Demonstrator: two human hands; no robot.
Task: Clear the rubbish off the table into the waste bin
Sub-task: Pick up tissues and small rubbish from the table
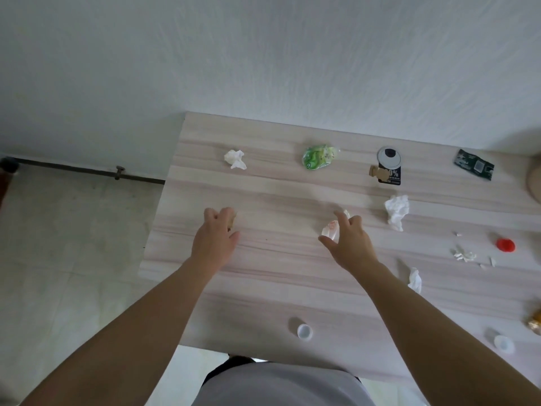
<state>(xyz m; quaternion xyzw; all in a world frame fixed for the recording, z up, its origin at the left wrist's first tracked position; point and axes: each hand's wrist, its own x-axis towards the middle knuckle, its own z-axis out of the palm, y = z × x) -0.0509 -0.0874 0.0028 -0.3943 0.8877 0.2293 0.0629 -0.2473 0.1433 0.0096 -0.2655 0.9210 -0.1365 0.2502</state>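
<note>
- White paper wad [330,230] between parted thumb and fingers of right hand [349,244]: pinch firmly before lifting
- Left hand [215,241] fingers curl over tan scrap [232,222], grip unclear

Left hand [215,241] over brown scrap [233,222], right hand [348,244] at wrapper [330,230].

Brown scrap [232,221] half hidden under the left hand [215,241]

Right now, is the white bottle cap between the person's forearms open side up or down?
Open side up: the white bottle cap shows a round rim and hollow inside, facing the camera.
</note>
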